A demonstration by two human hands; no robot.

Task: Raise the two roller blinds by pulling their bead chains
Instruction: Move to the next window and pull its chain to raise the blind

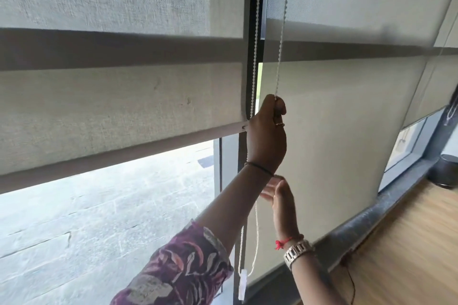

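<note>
The left roller blind [119,106] is partly up, and its bottom bar [111,158] shows paved ground under it. The right roller blind [347,131] hangs down to the floor frame. Between them runs a white bead chain [281,39]. My left hand [267,136], in a floral sleeve, is raised and shut on one strand of it. Another strand passes behind that hand and loops down to a white plastic connector [243,282]. My right hand [280,195], with a watch on its wrist, is lower beside the chain, fingers spread, holding nothing.
A dark window post [252,32] stands between the blinds. A grey frame [371,220] runs along the base of the right blind, with wooden floor [409,242] beside it. A dark round object [444,171] sits at the far right. A thin black cable [352,282] lies near the frame.
</note>
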